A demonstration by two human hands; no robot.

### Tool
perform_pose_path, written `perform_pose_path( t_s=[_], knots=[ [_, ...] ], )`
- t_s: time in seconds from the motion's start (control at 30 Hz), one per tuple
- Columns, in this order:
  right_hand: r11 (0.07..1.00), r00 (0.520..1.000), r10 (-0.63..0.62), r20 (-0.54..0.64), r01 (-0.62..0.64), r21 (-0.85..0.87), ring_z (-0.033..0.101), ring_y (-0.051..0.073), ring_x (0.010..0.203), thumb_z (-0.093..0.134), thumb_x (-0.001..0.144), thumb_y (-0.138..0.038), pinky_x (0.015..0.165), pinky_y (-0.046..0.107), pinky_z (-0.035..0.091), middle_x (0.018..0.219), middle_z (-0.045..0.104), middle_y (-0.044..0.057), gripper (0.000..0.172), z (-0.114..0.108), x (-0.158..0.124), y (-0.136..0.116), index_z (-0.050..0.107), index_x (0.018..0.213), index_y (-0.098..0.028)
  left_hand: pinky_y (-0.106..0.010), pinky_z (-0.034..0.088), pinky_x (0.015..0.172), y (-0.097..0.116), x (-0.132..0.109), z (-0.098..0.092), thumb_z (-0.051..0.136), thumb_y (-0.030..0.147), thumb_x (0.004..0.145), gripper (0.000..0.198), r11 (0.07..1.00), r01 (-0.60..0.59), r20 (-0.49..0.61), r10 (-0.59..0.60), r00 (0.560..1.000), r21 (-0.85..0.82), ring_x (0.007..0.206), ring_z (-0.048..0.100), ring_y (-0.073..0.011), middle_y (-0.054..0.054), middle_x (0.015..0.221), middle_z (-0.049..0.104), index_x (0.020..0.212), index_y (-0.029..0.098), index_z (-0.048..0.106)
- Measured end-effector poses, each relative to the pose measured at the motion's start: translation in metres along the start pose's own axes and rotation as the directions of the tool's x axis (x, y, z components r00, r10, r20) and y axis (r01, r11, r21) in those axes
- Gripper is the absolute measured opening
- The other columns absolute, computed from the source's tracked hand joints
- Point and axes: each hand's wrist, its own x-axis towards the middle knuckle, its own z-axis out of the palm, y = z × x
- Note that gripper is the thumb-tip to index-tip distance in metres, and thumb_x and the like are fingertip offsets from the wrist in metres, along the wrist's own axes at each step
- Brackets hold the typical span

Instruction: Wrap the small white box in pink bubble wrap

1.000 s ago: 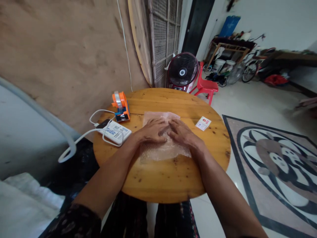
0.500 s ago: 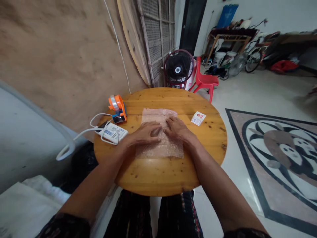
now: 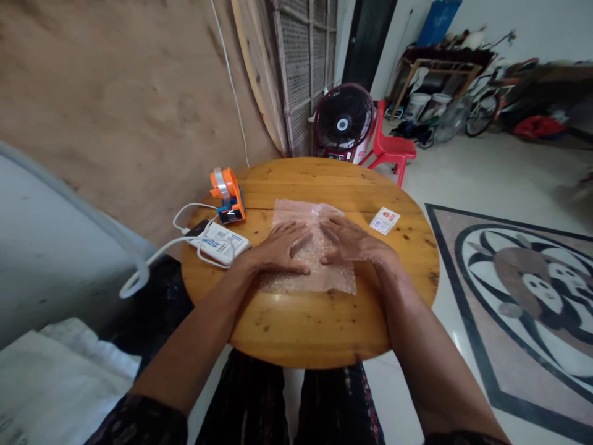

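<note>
A sheet or bag of clear pinkish bubble wrap (image 3: 312, 250) lies flat on the round wooden table (image 3: 306, 334). My left hand (image 3: 283, 248) rests on its left part, thumb stretched out from the other fingers. On the right part lies my right hand (image 3: 349, 240), palm down with fingers spread. Bubbled plastic shows between the two hands. Right of the wrap is a small white card or packet with red print (image 3: 384, 220).
An orange and blue tape dispenser (image 3: 228, 196) stands at the table's left. Beside it lies a white power bank (image 3: 222, 242) with a looping white cable (image 3: 155, 262). Behind the table are a fan (image 3: 343, 123) and a red plastic chair (image 3: 391, 148).
My hands have moved apart across the bubble wrap, the right one farther right, and their fingers are more spread. The whole view has shifted slightly.
</note>
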Motion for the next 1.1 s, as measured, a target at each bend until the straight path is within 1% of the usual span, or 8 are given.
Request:
perform_pose_path(
  t_s=[0.27,0.47,0.57,0.63,0.73,0.87,0.93,1.1],
  knots=[
    [1.000,0.999,0.013,0.051,-0.013,-0.003,0.026,0.040,0.144,0.077,0.063,-0.059,0.117,0.052,0.024,0.157,0.028,0.019,0.103,-0.011,0.002,-0.006,0.040,0.147,-0.012,-0.049,0.008,0.120,0.002,0.000,-0.002,0.064,0.074,0.067,0.112,1.000,0.008,0.034,-0.008,0.999,-0.010,0.150,0.005,-0.0359,-0.015,0.162,0.013,0.153,0.016,0.022],
    [0.998,0.983,0.062,0.170,-0.056,-0.039,0.022,0.042,0.145,0.080,0.058,-0.058,0.116,0.055,0.026,0.160,0.020,0.018,0.110,-0.024,0.010,-0.005,0.037,0.149,-0.015,-0.051,0.010,0.119,-0.005,0.003,0.002,0.066,0.075,0.064,0.116,1.000,-0.017,0.001,0.017,1.000,-0.017,0.149,0.007,-0.0385,-0.019,0.162,0.012,0.152,0.014,0.022],
    [0.998,0.977,0.060,0.204,-0.055,-0.029,0.027,0.039,0.145,0.084,0.057,-0.049,0.117,0.053,0.026,0.157,0.030,0.017,0.106,-0.032,0.008,-0.007,0.040,0.147,-0.016,-0.052,0.011,0.119,-0.007,0.003,0.003,0.067,0.074,0.062,0.118,0.999,-0.032,-0.022,0.032,0.999,-0.026,0.149,0.009,-0.0387,-0.019,0.161,0.012,0.152,0.014,0.021],
    [0.999,0.986,0.045,0.163,-0.042,-0.025,0.035,0.036,0.141,0.084,0.060,-0.041,0.116,0.049,0.029,0.152,0.039,0.016,0.098,-0.039,0.002,-0.010,0.043,0.145,-0.016,-0.052,0.012,0.119,-0.008,0.002,0.002,0.067,0.075,0.061,0.119,0.999,-0.040,-0.030,0.039,0.999,-0.033,0.149,0.009,-0.0386,-0.020,0.161,0.013,0.153,0.015,0.021],
    [0.997,0.998,0.067,0.004,-0.067,-0.039,0.047,0.032,0.133,0.076,0.073,-0.035,0.112,0.046,0.037,0.146,0.049,0.016,0.078,-0.049,-0.013,-0.014,0.046,0.143,-0.017,-0.052,0.011,0.119,-0.008,0.000,0.001,0.066,0.076,0.061,0.120,0.999,-0.029,-0.021,0.028,0.999,-0.034,0.149,0.009,-0.0385,-0.021,0.161,0.013,0.153,0.014,0.021],
    [0.984,0.970,0.160,-0.183,-0.172,-0.049,0.058,0.029,0.122,0.065,0.083,-0.031,0.105,0.044,0.044,0.135,0.060,0.012,0.050,-0.065,-0.032,-0.002,0.058,0.131,-0.019,-0.049,0.011,0.120,-0.008,-0.001,0.001,0.068,0.073,0.061,0.118,0.998,-0.048,-0.033,0.048,0.998,-0.027,0.148,0.012,-0.0375,-0.020,0.161,0.014,0.152,0.013,0.022],
    [0.968,0.951,0.208,-0.228,-0.233,-0.089,0.059,0.029,0.120,0.066,0.081,-0.030,0.104,0.043,0.045,0.135,0.059,0.013,0.049,-0.069,-0.037,0.014,0.060,0.128,-0.017,-0.050,0.013,0.119,-0.008,-0.001,0.001,0.068,0.072,0.062,0.117,0.998,-0.053,-0.035,0.052,0.998,-0.025,0.148,0.013,-0.0382,-0.019,0.161,0.015,0.152,0.014,0.023],
    [0.890,0.890,0.332,-0.311,-0.405,-0.208,0.049,0.032,0.131,0.070,0.075,-0.028,0.108,0.042,0.040,0.140,0.053,0.019,0.070,-0.065,-0.038,0.059,0.048,0.139,-0.010,-0.051,0.016,0.118,-0.008,0.000,0.001,0.066,0.075,0.062,0.117,0.999,-0.026,-0.011,0.025,1.000,-0.027,0.148,0.014,-0.0394,-0.018,0.161,0.017,0.152,0.016,0.022]
  ],
)
